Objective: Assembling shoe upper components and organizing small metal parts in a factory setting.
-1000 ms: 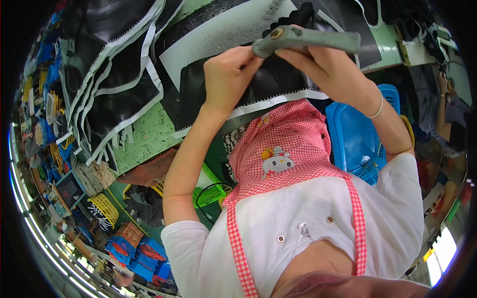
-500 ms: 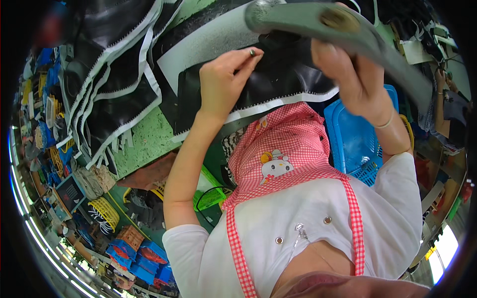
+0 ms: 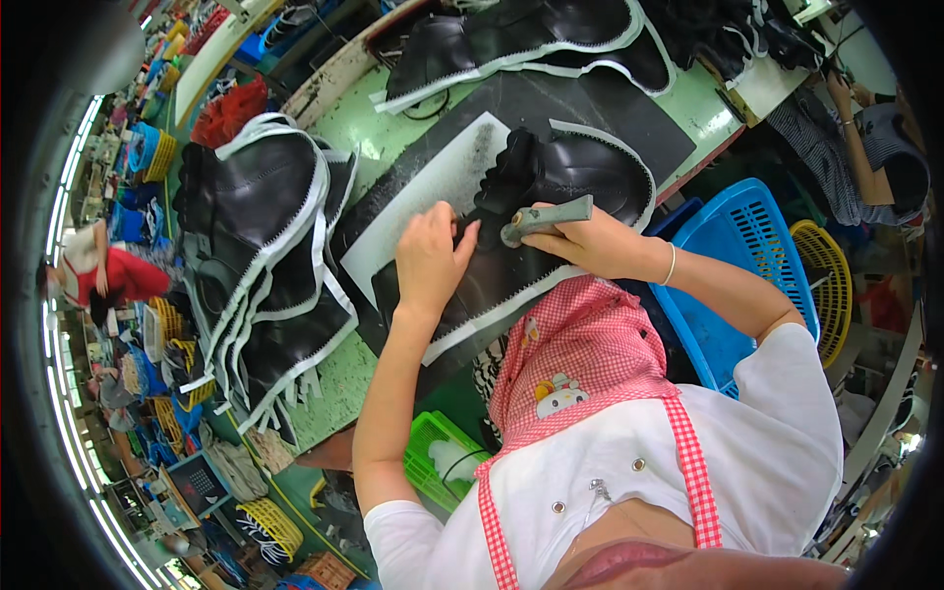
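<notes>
My right hand [image 3: 590, 244] grips a hammer [image 3: 551, 218] by its grey metal head, held low over black leather boot-upper pieces. Beside it, my left hand [image 3: 430, 261] is closed, thumb and forefinger close together at the leather. The small metal rod seen in these fingers earlier is now hidden. Under both hands lies a black leather piece [image 3: 462, 310] with a white zigzag-stitched edge. Another black upper with a scalloped edge [image 3: 590, 172] spreads just beyond. A whitish board [image 3: 423, 202] shows beneath, on a dark mat [image 3: 629, 113].
Stacked black uppers with white trim [image 3: 261, 211] lie left on the green table [image 3: 334, 398]; more uppers [image 3: 511, 39] lie at its far side. A blue basket [image 3: 703, 324] and a yellow basket [image 3: 821, 290] stand right, a green basket [image 3: 423, 457] below. Other people [image 3: 880, 147] are farther off.
The hammer has dropped from a raised, blurred swing close to the camera down to the leather. My left hand stays over the piece. The view has shifted, showing more of the table.
</notes>
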`<state>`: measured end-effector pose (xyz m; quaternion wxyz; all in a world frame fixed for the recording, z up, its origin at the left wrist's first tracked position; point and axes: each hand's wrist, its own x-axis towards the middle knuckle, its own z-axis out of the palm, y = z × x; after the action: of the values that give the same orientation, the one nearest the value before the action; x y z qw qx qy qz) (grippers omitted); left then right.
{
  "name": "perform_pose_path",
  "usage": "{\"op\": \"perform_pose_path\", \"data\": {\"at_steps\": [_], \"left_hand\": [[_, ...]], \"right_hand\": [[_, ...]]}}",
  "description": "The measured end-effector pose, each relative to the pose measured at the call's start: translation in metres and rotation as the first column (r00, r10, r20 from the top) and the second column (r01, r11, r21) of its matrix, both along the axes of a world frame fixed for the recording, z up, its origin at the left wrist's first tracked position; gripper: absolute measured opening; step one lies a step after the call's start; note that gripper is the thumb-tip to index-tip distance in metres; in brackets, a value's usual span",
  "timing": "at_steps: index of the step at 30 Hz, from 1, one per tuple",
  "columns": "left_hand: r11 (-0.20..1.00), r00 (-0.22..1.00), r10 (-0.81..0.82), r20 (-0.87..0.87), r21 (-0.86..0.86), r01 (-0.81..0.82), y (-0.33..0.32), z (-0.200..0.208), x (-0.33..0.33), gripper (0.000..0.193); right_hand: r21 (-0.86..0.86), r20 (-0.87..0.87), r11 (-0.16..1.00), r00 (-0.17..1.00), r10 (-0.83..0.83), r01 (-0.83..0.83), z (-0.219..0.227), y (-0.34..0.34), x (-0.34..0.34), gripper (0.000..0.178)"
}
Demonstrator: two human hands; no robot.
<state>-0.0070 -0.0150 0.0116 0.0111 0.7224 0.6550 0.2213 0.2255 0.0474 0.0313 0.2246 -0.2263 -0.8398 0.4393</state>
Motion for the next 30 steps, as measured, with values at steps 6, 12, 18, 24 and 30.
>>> {"op": "perform_pose_path", "data": {"at_steps": [6, 12, 18, 24, 30], "left_hand": [[0.978, 0.991, 0.134, 0.014, 0.159, -0.134, -0.026, 0.111, -0.053, 0.035], [0.828, 0.842, 0.52, -0.144, 0.326, -0.456, -0.081, 0.21, -0.228, 0.034], [0.903, 0.897, 0.31, -0.316, 0.393, -0.174, -0.025, 0.115, -0.206, 0.028], [0.857, 0.8, 0.463, -0.382, 0.422, -0.295, 0.015, 0.043, -0.285, 0.027], [0.888, 0.841, 0.403, -0.361, 0.376, -0.264, 0.009, 0.056, -0.265, 0.034]], "right_hand": [[-0.029, -0.095, 0.961, 0.956, -0.278, 0.277, 0.036, 0.033, 0.017, 0.016], [0.686, -0.003, 0.593, 0.817, -0.577, 0.422, 0.026, 0.156, 0.021, 0.022], [0.843, 0.132, 0.509, 0.851, -0.509, 0.174, -0.048, 0.275, 0.015, 0.019], [0.673, -0.108, 0.618, 0.88, -0.462, 0.406, 0.039, 0.223, -0.001, 0.019], [0.66, 0.094, 0.744, 0.97, -0.224, 0.108, 0.022, 0.086, 0.02, 0.011]]}}
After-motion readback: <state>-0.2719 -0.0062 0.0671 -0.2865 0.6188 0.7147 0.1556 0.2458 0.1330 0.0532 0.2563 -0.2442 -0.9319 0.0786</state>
